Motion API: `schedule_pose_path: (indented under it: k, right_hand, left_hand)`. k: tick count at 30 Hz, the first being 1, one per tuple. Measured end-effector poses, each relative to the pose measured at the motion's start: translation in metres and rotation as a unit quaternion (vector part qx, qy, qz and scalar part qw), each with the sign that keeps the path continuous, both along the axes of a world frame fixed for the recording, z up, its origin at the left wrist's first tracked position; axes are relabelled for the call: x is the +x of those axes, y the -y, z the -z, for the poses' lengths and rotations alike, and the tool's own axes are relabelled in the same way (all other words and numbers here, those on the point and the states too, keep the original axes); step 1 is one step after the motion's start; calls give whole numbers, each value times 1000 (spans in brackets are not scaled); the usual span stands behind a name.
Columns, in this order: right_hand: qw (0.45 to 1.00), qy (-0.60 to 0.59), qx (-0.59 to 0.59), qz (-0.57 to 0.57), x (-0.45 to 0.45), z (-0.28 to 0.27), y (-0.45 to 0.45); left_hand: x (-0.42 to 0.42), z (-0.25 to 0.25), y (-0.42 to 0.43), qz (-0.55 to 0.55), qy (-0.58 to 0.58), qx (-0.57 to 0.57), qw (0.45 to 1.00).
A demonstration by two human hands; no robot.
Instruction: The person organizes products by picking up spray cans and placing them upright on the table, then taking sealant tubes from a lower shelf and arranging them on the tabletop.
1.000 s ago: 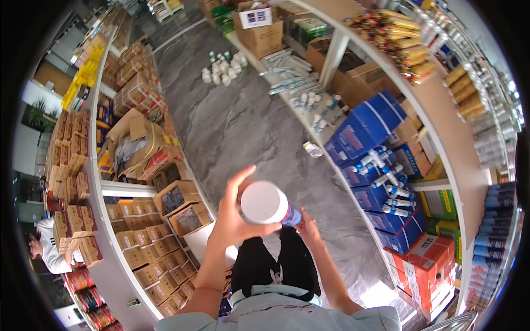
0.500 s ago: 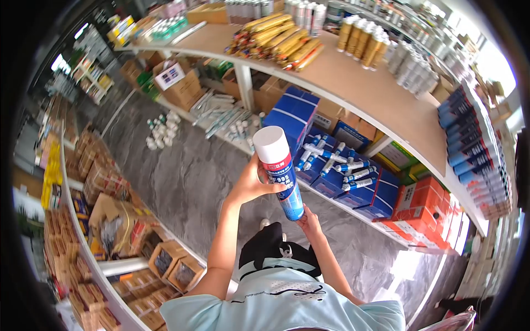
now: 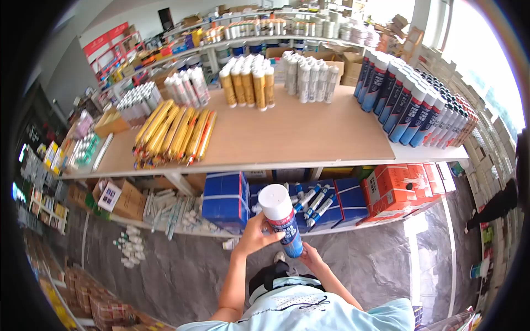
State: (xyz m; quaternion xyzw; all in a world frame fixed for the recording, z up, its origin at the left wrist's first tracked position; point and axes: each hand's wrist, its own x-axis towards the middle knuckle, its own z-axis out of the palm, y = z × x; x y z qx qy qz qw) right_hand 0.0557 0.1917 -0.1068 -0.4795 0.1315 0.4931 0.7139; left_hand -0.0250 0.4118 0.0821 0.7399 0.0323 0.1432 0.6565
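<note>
A blue spray can (image 3: 286,234) with a large white cap and a red band is held upright, slightly tilted, in front of my body. My left hand (image 3: 255,236) is wrapped around its middle, the thumb lying across the printed label. At the can's bottom end, my right hand (image 3: 312,257) grips the base with its fingertips, partly hidden behind it. Similar blue cans (image 3: 407,113) with white caps stand in rows at the right end of the table (image 3: 298,135).
Gold foil sausage packs (image 3: 176,132) lie piled at the table's left, with gold tubes (image 3: 247,88) and grey tubes (image 3: 312,81) behind. Below stand blue boxes (image 3: 223,201) and orange boxes (image 3: 395,190). White bottles (image 3: 131,246) sit on the floor. A person's dark-clothed leg (image 3: 497,201) shows at right.
My view has swung to the right and lifted, bringing the table and the rows of blue cans in front of me. Both hands keep their hold on the spray can.
</note>
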Motion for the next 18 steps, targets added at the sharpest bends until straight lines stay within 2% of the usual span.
schedule_pose_path:
  k: [1,3,5,8,9,12,14,17,18]
  right_hand:
    - [1000,4,5,7,10,0,-5]
    - [1000,4,-4,26,28,-9,-11]
    - [998,-13,52,41,49,9,-9]
    - [992,-16,-25,121,63,-30,-15]
    - [992,-14,16,121,71,-27,-9]
    - [989,-8,-7,147,98,-33,3]
    - [989,0,39,141,124,-16,19]
    - [990,-3,40,138,162,-30,39]
    - [992,-14,66,105,178,-27,49]
  left_hand:
    - [17,-10,2,-10,42,10,999]
    - [47,-29,3,7,16,12,1000]
    - [77,-41,-3,42,6,49,998]
    - [124,-44,-8,94,3,93,991]
    - [138,-48,-6,106,-4,91,990]
    - [179,-41,4,135,4,89,987]
    - [204,-44,17,144,6,96,985]
    - [240,-34,38,124,29,174,976]
    - [253,-37,49,125,48,159,978]
